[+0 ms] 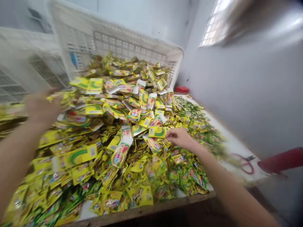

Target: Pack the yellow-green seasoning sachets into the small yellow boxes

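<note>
Yellow-and-green printed small cartons (94, 85) spill from a tipped white plastic basket (118, 31) onto a heap of shiny yellow and green sachets (139, 165). My right hand (180, 138) is over the heap's right side, its fingers curled closed at the end of a yellow carton (157, 131). At the left, my left hand (44, 105) is beside the spilled cartons near the basket's lower corner. Motion blur smears its fingers, so its grip is unclear. Some cartons have their white end flaps open, and one (121, 153) lies across the sachets in front.
A second white basket (35, 60) stands behind at the left. Red-handled scissors (247, 165) lie on the white tabletop (219, 127) at the right, near a dark red object (281, 160). A red item (181, 90) sits by the wall. The table's wooden edge (151, 208) runs along the front.
</note>
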Motion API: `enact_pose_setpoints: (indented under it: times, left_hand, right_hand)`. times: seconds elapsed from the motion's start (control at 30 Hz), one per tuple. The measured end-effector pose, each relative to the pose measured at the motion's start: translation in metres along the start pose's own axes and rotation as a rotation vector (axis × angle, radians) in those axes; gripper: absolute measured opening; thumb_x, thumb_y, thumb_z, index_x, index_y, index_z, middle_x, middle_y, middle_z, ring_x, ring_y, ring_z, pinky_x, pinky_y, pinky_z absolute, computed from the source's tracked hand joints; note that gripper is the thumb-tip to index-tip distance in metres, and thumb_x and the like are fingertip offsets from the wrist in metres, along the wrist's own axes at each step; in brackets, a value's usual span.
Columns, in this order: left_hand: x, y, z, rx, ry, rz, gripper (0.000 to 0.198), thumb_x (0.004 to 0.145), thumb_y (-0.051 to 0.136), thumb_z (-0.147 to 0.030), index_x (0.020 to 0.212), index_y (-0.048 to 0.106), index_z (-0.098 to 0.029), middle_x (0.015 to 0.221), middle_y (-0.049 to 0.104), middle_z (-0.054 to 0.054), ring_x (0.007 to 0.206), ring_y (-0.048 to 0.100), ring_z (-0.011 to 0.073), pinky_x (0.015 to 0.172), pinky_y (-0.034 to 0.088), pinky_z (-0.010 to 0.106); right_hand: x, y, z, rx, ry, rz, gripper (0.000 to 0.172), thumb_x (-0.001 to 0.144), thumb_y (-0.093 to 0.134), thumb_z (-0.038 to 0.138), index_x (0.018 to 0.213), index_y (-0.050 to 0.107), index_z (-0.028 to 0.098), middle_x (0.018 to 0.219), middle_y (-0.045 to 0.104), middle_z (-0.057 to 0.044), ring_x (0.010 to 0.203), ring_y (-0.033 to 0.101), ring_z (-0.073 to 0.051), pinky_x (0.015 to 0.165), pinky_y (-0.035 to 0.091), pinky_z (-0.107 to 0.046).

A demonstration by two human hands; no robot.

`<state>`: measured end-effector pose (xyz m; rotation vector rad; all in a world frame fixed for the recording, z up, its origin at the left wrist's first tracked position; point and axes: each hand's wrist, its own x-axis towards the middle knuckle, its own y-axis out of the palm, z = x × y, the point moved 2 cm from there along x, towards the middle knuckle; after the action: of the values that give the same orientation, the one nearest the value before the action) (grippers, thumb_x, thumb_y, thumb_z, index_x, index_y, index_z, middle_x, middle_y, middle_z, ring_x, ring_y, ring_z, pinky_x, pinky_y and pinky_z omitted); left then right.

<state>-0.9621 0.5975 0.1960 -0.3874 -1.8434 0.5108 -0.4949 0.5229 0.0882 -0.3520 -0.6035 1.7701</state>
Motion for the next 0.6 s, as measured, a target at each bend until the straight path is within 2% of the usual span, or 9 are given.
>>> enact_pose_setpoints:
  times: [0.07, 0.17, 0.23, 0.3, 0.37, 0.4, 0.47, 0.53, 0.6]
  left_hand:
    - [-0.045, -0.025, -0.005, -0.061, -0.010, -0.023, 0.051, 0.089, 0.050, -0.046, 0.115, 0.065, -0.005, 0.108, 0.073, 0.005, 0.093, 0.069, 0.0173, 0.080, 0.052, 0.030]
    - [-0.155, -0.061, -0.022, -0.185, -0.007, 0.009, 0.035, 0.090, 0.055, -0.042, 0.112, 0.069, -0.018, 0.100, 0.075, 0.001, 0.086, 0.070, 0.0144, 0.080, 0.053, 0.025]
    - [-0.239, -0.074, -0.038, -0.464, -0.035, 0.262, 0.027, 0.084, 0.065, -0.038, 0.106, 0.072, -0.023, 0.092, 0.076, 0.000, 0.084, 0.071, 0.0174, 0.082, 0.053, 0.027]
    - [-0.314, -0.078, -0.057, -0.620, 0.026, 0.491, 0.021, 0.084, 0.065, -0.036, 0.102, 0.072, -0.027, 0.084, 0.077, -0.003, 0.075, 0.073, 0.0156, 0.075, 0.056, 0.024]
    - [-0.369, -0.074, -0.075, -0.719, 0.072, 0.643, 0.014, 0.087, 0.063, -0.033, 0.095, 0.072, -0.027, 0.083, 0.077, -0.003, 0.073, 0.073, 0.0145, 0.069, 0.058, 0.021]
    - [-0.388, -0.070, -0.082, -0.751, 0.091, 0.694, 0.014, 0.088, 0.061, -0.031, 0.094, 0.072, -0.027, 0.087, 0.077, -0.002, 0.077, 0.073, 0.0150, 0.072, 0.058, 0.022]
    - [-0.412, -0.060, -0.094, -0.791, 0.134, 0.763, 0.017, 0.089, 0.059, -0.030, 0.101, 0.071, -0.027, 0.099, 0.076, 0.002, 0.092, 0.070, 0.0180, 0.085, 0.056, 0.028]
    - [-0.421, -0.052, -0.102, -0.797, 0.185, 0.811, 0.024, 0.086, 0.063, -0.030, 0.109, 0.069, -0.029, 0.107, 0.072, 0.005, 0.101, 0.066, 0.0229, 0.092, 0.053, 0.036]
    - [-0.422, -0.048, -0.107, -0.767, 0.206, 0.824, 0.028, 0.082, 0.067, -0.032, 0.109, 0.071, -0.031, 0.106, 0.070, 0.007, 0.100, 0.063, 0.0279, 0.088, 0.052, 0.043]
  right_hand:
    - [-0.034, 0.037, 0.001, -0.013, -0.073, 0.101, 0.013, 0.074, 0.066, 0.008, 0.073, 0.072, 0.019, 0.065, 0.068, 0.001, 0.059, 0.062, -0.013, 0.058, 0.046, -0.022]
    - [-0.071, 0.088, -0.006, -0.037, -0.121, 0.171, 0.013, 0.074, 0.069, 0.010, 0.081, 0.073, 0.021, 0.075, 0.069, 0.000, 0.070, 0.063, -0.015, 0.066, 0.046, -0.024]
    - [-0.082, 0.114, -0.016, -0.083, -0.120, 0.088, 0.031, 0.071, 0.076, 0.015, 0.100, 0.071, 0.023, 0.097, 0.069, -0.004, 0.085, 0.063, -0.020, 0.076, 0.047, -0.029]
    - [-0.084, 0.131, -0.030, -0.068, -0.095, -0.054, 0.046, 0.066, 0.081, 0.023, 0.110, 0.068, 0.024, 0.110, 0.064, -0.006, 0.093, 0.060, -0.023, 0.082, 0.045, -0.032]
    - [-0.082, 0.139, -0.046, 0.021, -0.051, -0.178, 0.029, 0.071, 0.078, 0.032, 0.098, 0.071, 0.023, 0.099, 0.064, -0.005, 0.088, 0.058, -0.022, 0.082, 0.044, -0.032]
    - [-0.081, 0.139, -0.053, 0.081, -0.026, -0.215, 0.017, 0.076, 0.073, 0.035, 0.087, 0.071, 0.022, 0.090, 0.063, -0.004, 0.083, 0.057, -0.020, 0.081, 0.045, -0.031]
    - [-0.081, 0.135, -0.066, 0.180, 0.021, -0.271, 0.024, 0.083, 0.063, 0.040, 0.071, 0.067, 0.020, 0.076, 0.059, -0.002, 0.076, 0.055, -0.018, 0.076, 0.046, -0.029]
    - [-0.086, 0.130, -0.074, 0.278, 0.065, -0.301, 0.029, 0.086, 0.058, 0.044, 0.073, 0.065, 0.019, 0.068, 0.055, 0.000, 0.066, 0.054, -0.016, 0.065, 0.049, -0.028]
    - [-0.094, 0.128, -0.079, 0.407, 0.107, -0.310, 0.029, 0.085, 0.057, 0.046, 0.084, 0.064, 0.018, 0.064, 0.054, 0.002, 0.054, 0.053, -0.014, 0.052, 0.050, -0.026]
